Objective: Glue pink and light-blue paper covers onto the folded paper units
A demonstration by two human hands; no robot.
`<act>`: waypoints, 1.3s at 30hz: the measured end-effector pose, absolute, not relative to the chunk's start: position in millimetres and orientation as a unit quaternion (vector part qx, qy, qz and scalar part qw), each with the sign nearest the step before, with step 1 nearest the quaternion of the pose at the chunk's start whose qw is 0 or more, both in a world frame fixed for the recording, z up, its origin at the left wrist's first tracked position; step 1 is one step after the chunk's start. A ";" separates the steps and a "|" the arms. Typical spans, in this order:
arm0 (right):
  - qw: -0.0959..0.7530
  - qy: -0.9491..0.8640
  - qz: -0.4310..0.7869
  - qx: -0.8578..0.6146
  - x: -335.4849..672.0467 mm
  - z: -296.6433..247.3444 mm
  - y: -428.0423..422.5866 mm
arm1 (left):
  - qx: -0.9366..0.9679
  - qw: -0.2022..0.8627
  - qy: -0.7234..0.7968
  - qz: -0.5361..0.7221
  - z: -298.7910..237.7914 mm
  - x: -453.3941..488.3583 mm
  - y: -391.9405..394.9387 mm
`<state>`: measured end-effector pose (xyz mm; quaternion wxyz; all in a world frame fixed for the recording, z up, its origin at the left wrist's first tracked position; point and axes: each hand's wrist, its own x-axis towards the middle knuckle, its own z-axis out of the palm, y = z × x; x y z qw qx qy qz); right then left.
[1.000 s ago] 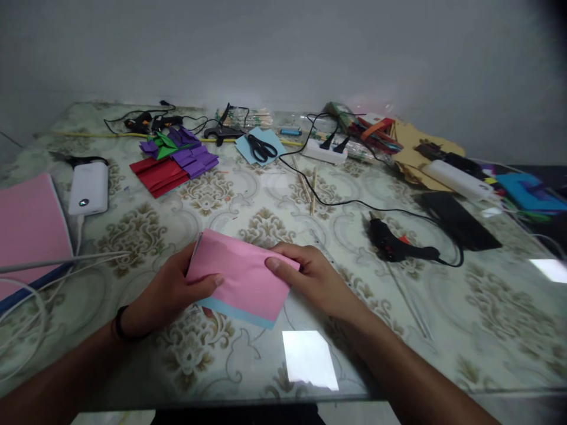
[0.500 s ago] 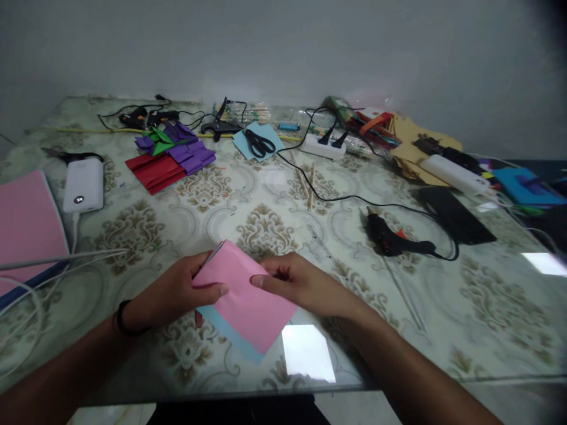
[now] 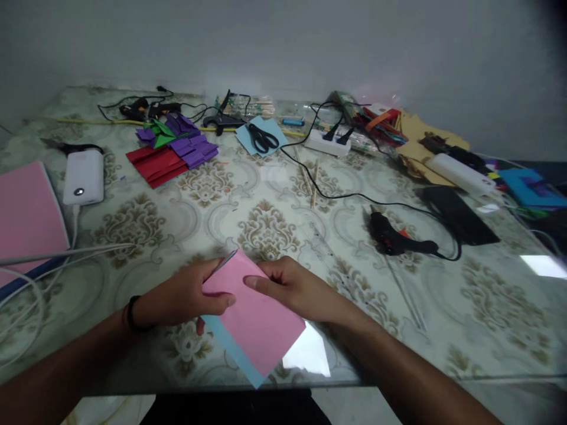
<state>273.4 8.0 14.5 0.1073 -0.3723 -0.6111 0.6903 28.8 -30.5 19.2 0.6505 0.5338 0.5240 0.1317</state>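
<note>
Between my two hands is a folded pink and light-blue paper, pink face up, with a blue strip showing along its lower left edge. My left hand grips the left edge, thumb on top and fingers underneath. At the upper right edge my right hand pinches the paper, its thumb lying on the pink face and its other fingers curled behind. The paper is held above the front part of the patterned table; its underside is hidden.
A black glue gun and a dark phone lie right. Scissors, a power strip and folded red paper are at the back. Left are a white power bank, cables and pink paper.
Both hands and the paper have shifted slightly down and right in view. My right thumb sits a little farther in across the pink face, and more of the blue strip shows.
</note>
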 end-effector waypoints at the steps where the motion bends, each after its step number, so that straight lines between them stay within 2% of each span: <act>1: 0.106 -0.615 0.687 -0.371 272.9 13.7 7.7 | 0.531 0.654 0.523 0.132 18.9 29.2 -30.9; 9: 0.131 -0.655 0.647 -0.367 263.0 8.2 2.7 | 0.535 0.687 0.479 0.112 14.9 30.0 -34.3; 19: 0.170 -0.752 0.544 -0.332 257.3 10.8 -3.8 | 0.592 0.634 0.479 0.137 20.4 37.8 -39.9; 25: 0.195 -0.700 0.554 -0.407 258.4 15.8 -5.4 | 0.576 0.609 0.526 0.141 18.2 34.1 -34.7; 35: 0.338 -0.683 0.456 -0.461 256.2 9.6 -20.0 | 0.554 0.576 0.521 0.299 24.4 32.6 -31.2; 39: 0.420 -0.705 0.432 -0.375 260.0 5.0 -34.5 | 0.585 0.570 0.431 0.384 32.1 31.8 -41.1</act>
